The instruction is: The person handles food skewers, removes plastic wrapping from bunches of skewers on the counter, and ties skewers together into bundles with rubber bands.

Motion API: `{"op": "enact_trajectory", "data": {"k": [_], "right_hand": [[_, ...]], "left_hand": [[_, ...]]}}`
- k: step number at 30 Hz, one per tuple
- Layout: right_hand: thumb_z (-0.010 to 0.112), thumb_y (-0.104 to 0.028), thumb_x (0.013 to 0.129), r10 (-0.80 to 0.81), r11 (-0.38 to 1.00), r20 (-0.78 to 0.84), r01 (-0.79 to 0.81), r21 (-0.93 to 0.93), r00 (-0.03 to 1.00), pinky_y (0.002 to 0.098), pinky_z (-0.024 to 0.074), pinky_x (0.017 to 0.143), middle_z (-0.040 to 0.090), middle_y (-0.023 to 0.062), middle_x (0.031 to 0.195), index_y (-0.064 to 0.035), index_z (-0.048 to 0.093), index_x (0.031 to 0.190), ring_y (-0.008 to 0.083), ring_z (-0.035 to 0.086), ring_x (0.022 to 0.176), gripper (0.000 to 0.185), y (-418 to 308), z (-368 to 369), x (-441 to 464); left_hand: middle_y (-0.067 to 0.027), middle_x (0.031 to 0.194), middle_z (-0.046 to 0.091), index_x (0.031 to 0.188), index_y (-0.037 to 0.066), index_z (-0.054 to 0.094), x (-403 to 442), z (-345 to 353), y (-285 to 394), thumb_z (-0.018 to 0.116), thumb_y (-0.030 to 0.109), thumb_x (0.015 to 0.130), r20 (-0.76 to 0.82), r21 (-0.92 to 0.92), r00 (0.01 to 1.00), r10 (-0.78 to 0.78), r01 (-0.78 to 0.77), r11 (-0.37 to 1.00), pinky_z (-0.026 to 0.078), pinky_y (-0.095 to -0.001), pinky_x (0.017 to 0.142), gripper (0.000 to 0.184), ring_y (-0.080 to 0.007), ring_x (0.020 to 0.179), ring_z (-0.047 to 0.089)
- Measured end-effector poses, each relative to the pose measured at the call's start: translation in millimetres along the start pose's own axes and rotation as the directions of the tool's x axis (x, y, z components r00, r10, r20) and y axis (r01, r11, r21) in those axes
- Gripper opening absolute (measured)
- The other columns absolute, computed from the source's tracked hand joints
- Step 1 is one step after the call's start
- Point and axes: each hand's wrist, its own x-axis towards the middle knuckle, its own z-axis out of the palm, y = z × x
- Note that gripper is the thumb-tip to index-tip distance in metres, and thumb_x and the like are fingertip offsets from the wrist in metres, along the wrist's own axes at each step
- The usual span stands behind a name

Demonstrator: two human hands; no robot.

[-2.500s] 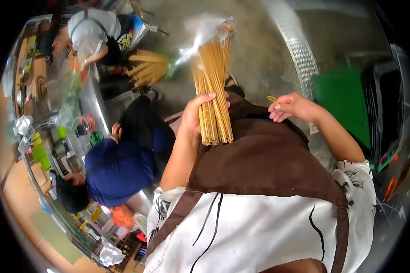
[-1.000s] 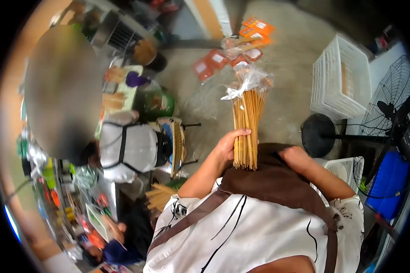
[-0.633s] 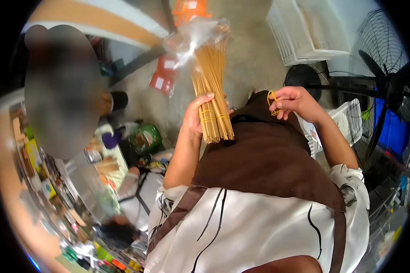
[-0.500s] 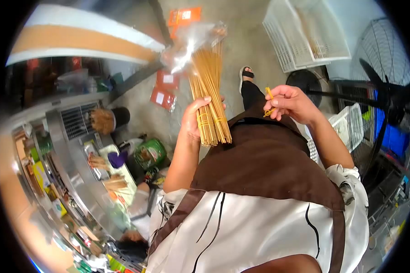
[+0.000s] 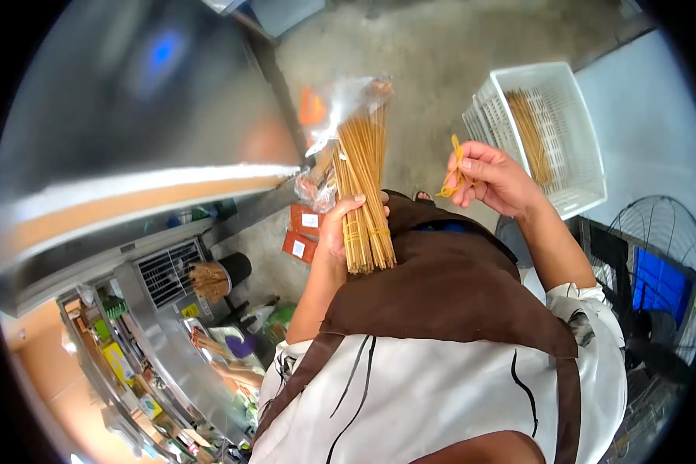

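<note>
My left hand (image 5: 339,230) is wrapped round bundles of thin tan sticks (image 5: 363,166), its thumb lying across them. Yellow bands circle the sticks near their lower ends. A clear plastic bag (image 5: 342,99) covers the far end of the bundles. To the right, my right hand (image 5: 493,176) is raised apart from the sticks, pinching several yellow rubber bands (image 5: 458,172) that dangle from the fingertips.
A white plastic crate (image 5: 591,143) with long sticks inside stands on the floor at right. Reddish packets (image 5: 300,246) lie on the floor beyond my left hand. A metal counter (image 5: 182,363) is at left, beside a dark container of sticks (image 5: 238,271). A wire-guarded fan (image 5: 657,224) stands at right.
My view has swung forward and rightward, showing more of the crate. The rubber bands now hang looser from my right hand. My left hand still grips the sticks.
</note>
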Motion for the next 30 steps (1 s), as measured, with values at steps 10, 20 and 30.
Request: {"op": "enact_trajectory", "data": {"k": [10,20,30], "right_hand": [[0.048,-0.018,0.09,0.5,0.825,-0.185,-0.53,-0.196,0.846,0.025,0.0472,0.062,0.059,0.0036,0.08,-0.008,0.052,0.086,0.0112,0.055,0.069,0.011,-33.5,-92.9,147.8],[0.053,-0.015,0.084,-0.205,0.401,-0.188,-0.093,-0.911,0.961,0.0351,0.0428,0.077,0.059,0.0155,0.09,-0.0008,0.058,0.088,0.0301,0.054,0.083,0.015,-137.6,-105.6,217.2],[0.064,-0.017,0.077,-0.119,0.779,-0.58,-0.286,-0.558,0.806,0.0284,0.0445,0.07,0.063,0.0082,0.077,-0.0024,0.065,0.084,0.0162,0.057,0.073,0.016,-205.4,-192.3,246.5]], "left_hand": [[-0.0173,0.089,0.059,0.107,-0.009,0.05,156.8,42.6,177.6,0.056,0.024,0.075,0.063,0.192,0.987,-0.148,0.133,0.972,0.051,-0.0361,0.067,0.047,-0.0253,0.078,0.06],[-0.0185,0.097,0.057,0.112,-0.007,0.045,291.4,112.5,306.6,0.057,0.019,0.076,0.125,0.323,0.954,-0.273,0.221,0.92,0.053,-0.04,0.065,0.046,-0.028,0.085,0.06],[-0.0193,0.089,0.059,0.108,-0.008,0.048,414.9,213.6,336.2,0.057,0.022,0.076,0.226,0.453,0.847,-0.482,0.346,0.821,0.052,-0.0388,0.066,0.045,-0.0275,0.079,0.06]]}}
